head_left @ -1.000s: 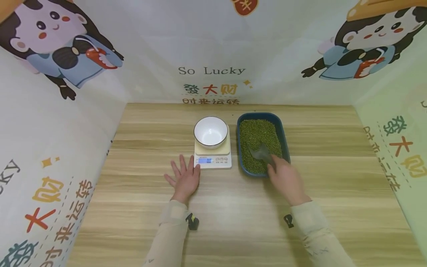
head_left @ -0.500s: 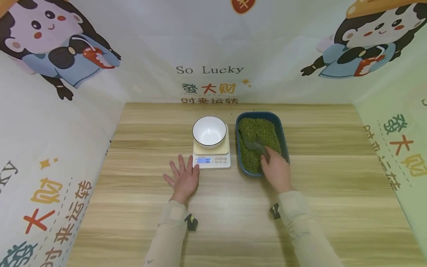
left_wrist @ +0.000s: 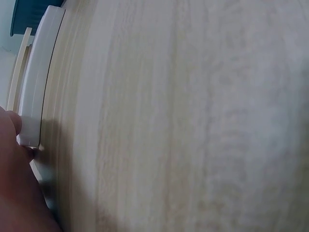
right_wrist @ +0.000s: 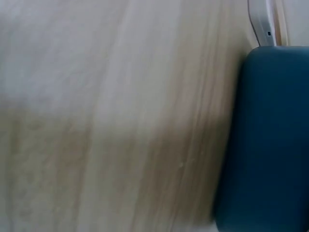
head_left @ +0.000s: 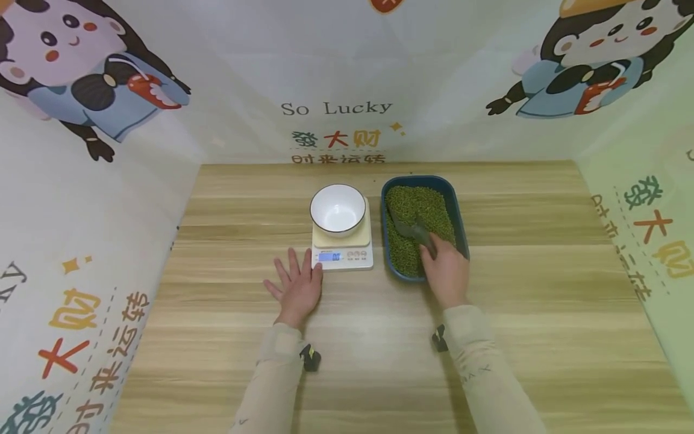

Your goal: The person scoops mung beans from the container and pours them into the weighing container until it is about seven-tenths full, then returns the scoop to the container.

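My right hand [head_left: 447,272] grips the handle of a dark grey scoop [head_left: 416,231]. The scoop's head lies partly sunk in small green beans [head_left: 431,205], which look like mung beans, near the left side of a dark blue tub [head_left: 462,226]. With fingers spread, my left hand [head_left: 299,294] rests on the table and touches the lower left corner of a white kitchen scale [head_left: 355,264]. On the scale's cream plate stands a white bowl [head_left: 337,208] with a dark rim; its display reads 0.0. The left wrist view shows fingertips [left_wrist: 15,122] against the scale's corner.
The wooden table [head_left: 358,355] is enclosed by printed cloth walls [head_left: 244,72] at the back and both sides. A narrow gap separates the scale from the tub. In the right wrist view the tub's outer wall [right_wrist: 270,140] fills the right side.
My right hand has moved left and slightly away from me, bringing the scoop's head to the tub's left side, deeper in the beans. The left hand keeps its place; the head view has tilted slightly.
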